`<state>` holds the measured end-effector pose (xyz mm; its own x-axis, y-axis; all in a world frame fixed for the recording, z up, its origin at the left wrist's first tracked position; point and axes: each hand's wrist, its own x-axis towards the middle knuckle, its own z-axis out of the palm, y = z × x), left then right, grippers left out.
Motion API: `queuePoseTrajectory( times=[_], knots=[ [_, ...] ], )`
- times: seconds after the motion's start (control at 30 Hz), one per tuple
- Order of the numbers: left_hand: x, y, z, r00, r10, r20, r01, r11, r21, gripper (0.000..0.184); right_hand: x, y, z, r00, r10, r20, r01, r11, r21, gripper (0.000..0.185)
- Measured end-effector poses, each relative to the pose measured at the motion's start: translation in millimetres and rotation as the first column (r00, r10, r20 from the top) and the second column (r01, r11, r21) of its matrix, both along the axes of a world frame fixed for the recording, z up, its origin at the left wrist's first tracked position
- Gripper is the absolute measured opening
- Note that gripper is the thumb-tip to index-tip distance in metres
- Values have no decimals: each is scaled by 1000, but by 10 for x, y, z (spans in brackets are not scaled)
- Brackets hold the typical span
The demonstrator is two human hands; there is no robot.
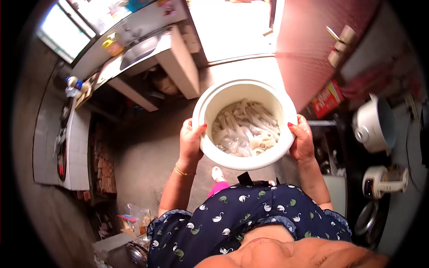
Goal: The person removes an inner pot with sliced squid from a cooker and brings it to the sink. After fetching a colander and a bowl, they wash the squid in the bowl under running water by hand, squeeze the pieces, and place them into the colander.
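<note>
A deep white pot (241,161) with a wide rim is held out in front of my body, above the floor. Inside it lie pale, strip-like pieces of food (246,125) in cloudy liquid; I cannot make out what they are. My left hand (191,139) is closed on the pot's left side, its thumb over the rim. On the opposite side my right hand (302,139) grips the pot in the same way. The other fingers of both hands are partly hidden under the rim.
Ahead left is a counter with a sink (139,51) and a yellow bottle (111,45). A bright doorway (232,31) and reddish door (321,40) stand ahead. On the right are a white cooker-like pot (370,125) and a kettle (374,182). A tiled stove counter (78,152) runs along the left.
</note>
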<state>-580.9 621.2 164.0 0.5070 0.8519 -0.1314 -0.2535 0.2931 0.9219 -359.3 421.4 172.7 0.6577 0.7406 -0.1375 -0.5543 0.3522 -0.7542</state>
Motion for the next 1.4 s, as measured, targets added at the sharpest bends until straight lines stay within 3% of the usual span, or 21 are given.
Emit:
queuePoseTrajectory(
  times=[0.2,0.4,0.73,0.87,1.03,1.13,1.23,1.3,1.4],
  knots=[
    [-1423,911,-271,982,182,-58,-185,981,-52,22,-794,1787,-677,976,210,62,-199,968,-152,31],
    [-2457,1557,-303,915,374,-153,-383,923,-31,26,-1643,3185,-696,910,381,161,-335,907,-255,34],
    [-2806,2502,-110,815,579,-10,-579,815,-39,25,-2016,4947,-708,792,590,160,-549,802,-237,30],
    [-2746,3280,-110,792,610,0,-610,792,4,24,-1958,5967,-803,749,649,135,-632,761,-148,28],
    [-2647,4337,99,764,645,10,-645,764,26,28,-1908,7297,-504,654,677,338,-631,734,-249,30],
    [-2612,4917,180,721,690,68,-693,718,69,29,-1972,7984,-229,629,688,363,-669,716,-199,28],
    [-2765,5627,198,741,660,124,-672,732,115,28,-2140,8766,-104,625,718,308,-746,665,-36,27],
    [-2843,6107,295,699,697,159,-715,686,137,28,-2222,9357,-219,626,669,401,-708,703,-69,27],
    [-3126,6888,213,743,639,198,-668,723,175,29,-2360,10139,-360,628,646,434,-695,717,-62,26]
  ],
)
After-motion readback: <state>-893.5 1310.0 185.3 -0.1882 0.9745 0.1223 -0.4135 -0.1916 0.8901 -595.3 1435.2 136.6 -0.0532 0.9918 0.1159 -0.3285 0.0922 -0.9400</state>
